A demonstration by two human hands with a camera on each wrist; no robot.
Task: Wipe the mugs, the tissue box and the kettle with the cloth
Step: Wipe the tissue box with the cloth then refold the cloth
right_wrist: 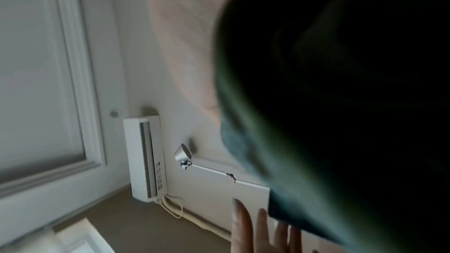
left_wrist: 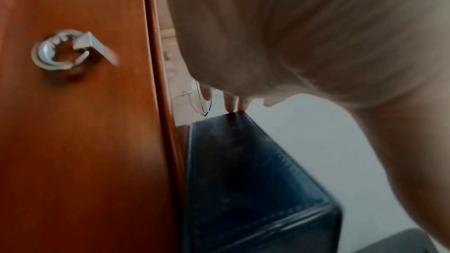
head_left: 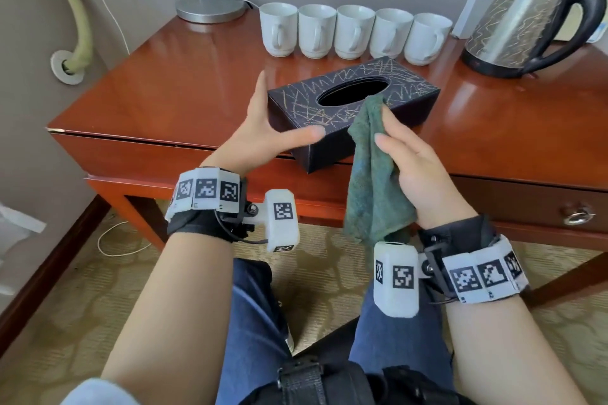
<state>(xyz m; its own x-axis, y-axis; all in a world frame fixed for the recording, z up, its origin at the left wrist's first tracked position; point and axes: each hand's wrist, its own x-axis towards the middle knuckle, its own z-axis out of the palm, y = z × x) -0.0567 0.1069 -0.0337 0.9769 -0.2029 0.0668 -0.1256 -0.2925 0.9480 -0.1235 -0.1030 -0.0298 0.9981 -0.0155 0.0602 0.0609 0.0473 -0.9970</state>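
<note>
Left hand fingers spread around tissue box end on the surface. Right hand fingers pinching cloth, just beside box opening.

Red-brown wooden table carries: dark tissue box centre, overhanging the 6 o'clock edge; five white mugs rowed at 12; steel kettle at 2; lamp base at 10.
</note>
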